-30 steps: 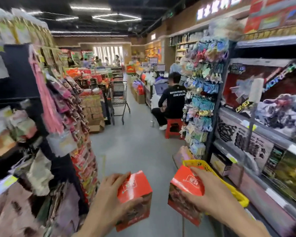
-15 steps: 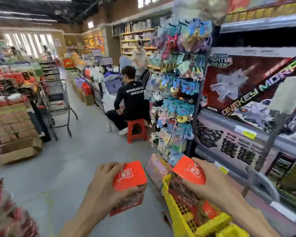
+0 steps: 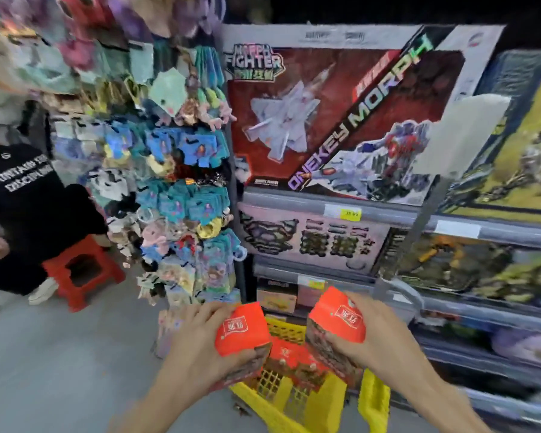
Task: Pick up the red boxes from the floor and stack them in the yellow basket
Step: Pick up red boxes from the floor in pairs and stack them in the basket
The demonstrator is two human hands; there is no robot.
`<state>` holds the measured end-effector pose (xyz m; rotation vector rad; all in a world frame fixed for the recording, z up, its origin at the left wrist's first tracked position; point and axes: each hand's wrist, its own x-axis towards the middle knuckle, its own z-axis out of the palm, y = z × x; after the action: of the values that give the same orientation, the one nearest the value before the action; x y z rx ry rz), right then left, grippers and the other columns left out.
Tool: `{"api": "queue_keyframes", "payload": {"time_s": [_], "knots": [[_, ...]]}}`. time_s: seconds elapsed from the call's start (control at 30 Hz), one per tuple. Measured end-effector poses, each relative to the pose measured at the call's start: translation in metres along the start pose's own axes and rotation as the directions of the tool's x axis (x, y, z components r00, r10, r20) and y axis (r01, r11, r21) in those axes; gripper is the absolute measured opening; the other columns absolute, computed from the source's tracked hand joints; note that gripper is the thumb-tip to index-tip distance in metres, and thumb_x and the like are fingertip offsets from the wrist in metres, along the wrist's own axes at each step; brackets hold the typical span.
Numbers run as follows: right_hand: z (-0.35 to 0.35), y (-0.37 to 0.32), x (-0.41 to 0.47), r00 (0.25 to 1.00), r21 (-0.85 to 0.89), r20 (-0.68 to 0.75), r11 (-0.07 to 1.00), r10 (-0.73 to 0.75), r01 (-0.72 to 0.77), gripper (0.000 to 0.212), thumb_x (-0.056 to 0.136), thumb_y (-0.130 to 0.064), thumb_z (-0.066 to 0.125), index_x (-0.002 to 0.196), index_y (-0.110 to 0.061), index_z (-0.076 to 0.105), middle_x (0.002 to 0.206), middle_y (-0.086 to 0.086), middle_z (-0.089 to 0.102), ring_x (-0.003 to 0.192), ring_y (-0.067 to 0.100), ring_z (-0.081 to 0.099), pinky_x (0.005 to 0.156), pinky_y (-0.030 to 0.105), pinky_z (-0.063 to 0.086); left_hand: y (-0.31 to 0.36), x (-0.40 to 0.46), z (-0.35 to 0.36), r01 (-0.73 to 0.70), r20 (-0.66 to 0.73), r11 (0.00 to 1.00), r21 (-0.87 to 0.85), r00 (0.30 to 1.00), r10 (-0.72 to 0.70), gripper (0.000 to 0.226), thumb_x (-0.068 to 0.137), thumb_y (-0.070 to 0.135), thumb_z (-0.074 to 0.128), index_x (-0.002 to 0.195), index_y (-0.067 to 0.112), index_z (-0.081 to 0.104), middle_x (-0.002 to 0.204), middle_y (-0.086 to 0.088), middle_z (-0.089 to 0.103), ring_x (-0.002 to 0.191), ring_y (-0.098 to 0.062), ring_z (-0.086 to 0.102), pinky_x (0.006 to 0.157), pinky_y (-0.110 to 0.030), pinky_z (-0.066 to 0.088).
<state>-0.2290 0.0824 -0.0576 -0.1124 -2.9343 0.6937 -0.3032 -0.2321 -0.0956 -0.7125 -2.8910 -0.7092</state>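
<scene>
A yellow basket with lattice walls stands on the floor at the bottom centre, against the toy shelves. Inside it lies at least one red box. My left hand grips a red box with a white label, held over the basket's left side. My right hand grips another red box over the basket's right side. Both held boxes are tilted and sit just above the rim.
Toy shelves with large boxed toys rise on the right. A rack of hanging small toys stands left of the basket. A person in a black shirt sits on a red stool at far left. Grey floor stretches left.
The view has swung right and down toward the shelves. Both hands with their boxes have come closer together, and the left box is now over the basket instead of beside it.
</scene>
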Motion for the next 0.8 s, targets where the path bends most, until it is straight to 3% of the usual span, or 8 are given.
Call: {"api": "queue_keyframes", "payload": {"time_s": [0.13,0.27,0.37,0.43,0.57,0.7,0.73,0.8], "knots": [[0.036,0.019,0.023,0.980,0.012,-0.041,0.981,0.196,-0.195,0.094,0.059,-0.088,0.047,0.136,-0.035,0.045,0.114,-0.010,0.060,0.107,0.019,0.056,0.086,0.033,0.046,-0.020,0.063,0.052,-0.131,0.142,0.990,0.052,0.982,0.122,0.091,0.067,0.089,0.056,0.130,0.023,0.059,0.113,0.010,0.058,0.103,-0.012,0.044,0.083,-0.034,0.050],[0.073,0.033,0.036,0.927,0.031,-0.046,0.928,0.372,-0.371,0.115,0.055,-0.102,0.025,0.136,-0.024,0.049,0.117,-0.004,0.061,0.109,0.020,0.056,0.088,0.032,0.044,-0.044,0.118,0.119,-0.239,0.327,0.971,0.010,0.918,0.223,0.097,0.067,0.092,0.053,0.137,0.025,0.053,0.120,0.009,0.055,0.110,-0.017,0.048,0.094,-0.038,0.048],[0.106,0.045,0.041,0.880,0.055,-0.116,0.887,0.461,-0.458,0.106,0.064,-0.097,0.029,0.126,-0.016,0.061,0.104,0.000,0.067,0.097,0.020,0.061,0.082,0.030,0.048,-0.060,0.146,0.175,-0.296,0.436,0.955,-0.026,0.856,0.277,0.103,0.063,0.098,0.041,0.138,0.029,0.051,0.123,0.011,0.053,0.111,-0.018,0.051,0.093,-0.042,0.049],[0.126,0.055,0.043,0.840,0.050,-0.129,0.850,0.526,-0.525,0.098,0.068,-0.093,0.033,0.122,-0.018,0.063,0.098,-0.002,0.067,0.090,0.018,0.062,0.074,0.031,0.052,-0.072,0.161,0.218,-0.319,0.498,0.946,-0.050,0.814,0.301,0.111,0.060,0.102,0.033,0.145,0.031,0.045,0.133,0.009,0.049,0.124,-0.022,0.046,0.103,-0.047,0.044],[0.179,0.086,0.038,0.778,0.077,-0.085,0.783,0.622,-0.618,0.091,0.056,-0.081,0.060,0.129,-0.028,0.056,0.102,-0.007,0.068,0.093,0.016,0.063,0.073,0.038,0.055,-0.107,0.172,0.311,-0.424,0.549,0.905,-0.044,0.746,0.377,0.097,0.064,0.090,0.045,0.136,0.026,0.052,0.126,0.005,0.053,0.120,-0.024,0.053,0.094,-0.041,0.054],[0.241,0.117,0.027,0.776,0.089,-0.075,0.780,0.626,-0.620,0.088,0.059,-0.094,0.039,0.140,-0.060,0.028,0.101,-0.026,0.054,0.088,0.012,0.067,0.074,0.024,0.048,-0.141,0.165,0.395,-0.462,0.659,0.885,-0.058,0.648,0.382,0.105,0.048,0.076,0.076,0.135,0.023,0.050,0.127,0.003,0.052,0.117,-0.030,0.060,0.091,-0.040,0.056],[0.254,0.119,0.028,0.771,0.096,-0.065,0.773,0.633,-0.627,0.088,0.060,-0.095,0.039,0.139,-0.058,0.032,0.104,-0.028,0.053,0.092,0.010,0.064,0.078,0.022,0.045,-0.147,0.162,0.411,-0.477,0.675,0.877,-0.047,0.632,0.380,0.106,0.044,0.075,0.078,0.131,0.022,0.051,0.125,0.002,0.052,0.112,-0.030,0.063,0.087,-0.038,0.058],[0.277,0.119,0.032,0.766,0.068,-0.087,0.771,0.637,-0.633,0.089,0.060,-0.084,0.055,0.135,-0.036,0.050,0.108,-0.018,0.060,0.098,0.010,0.057,0.082,0.017,0.040,-0.154,0.158,0.436,-0.500,0.660,0.865,-0.039,0.638,0.398,0.104,0.042,0.078,0.071,0.127,0.022,0.050,0.121,0.002,0.050,0.107,-0.028,0.064,0.080,-0.036,0.060]]}}
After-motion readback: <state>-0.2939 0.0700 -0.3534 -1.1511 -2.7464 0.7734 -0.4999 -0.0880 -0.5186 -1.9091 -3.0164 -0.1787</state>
